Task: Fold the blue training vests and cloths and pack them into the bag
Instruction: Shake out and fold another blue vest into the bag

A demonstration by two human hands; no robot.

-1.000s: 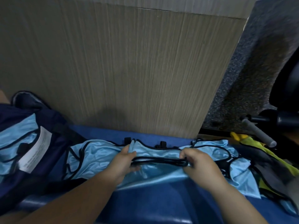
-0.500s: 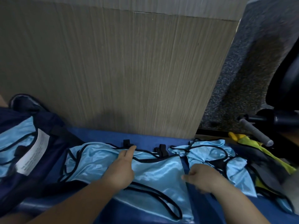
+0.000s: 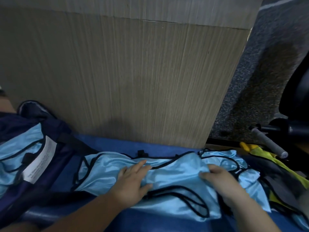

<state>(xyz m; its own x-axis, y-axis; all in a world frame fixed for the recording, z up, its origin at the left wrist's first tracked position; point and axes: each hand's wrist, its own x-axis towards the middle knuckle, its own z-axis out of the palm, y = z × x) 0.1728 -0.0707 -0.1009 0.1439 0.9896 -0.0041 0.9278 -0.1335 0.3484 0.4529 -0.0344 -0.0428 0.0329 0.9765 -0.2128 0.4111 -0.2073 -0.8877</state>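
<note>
right hand (image 3: 217, 180) bunches vest (image 3: 175, 179) fabric in curled fingers; left hand (image 3: 133, 179) lies flat on it. vest runs left-right, lower centre. bag (image 3: 50, 126) sits mid-left, past left hand, so left's nearer for the pack.
</note>
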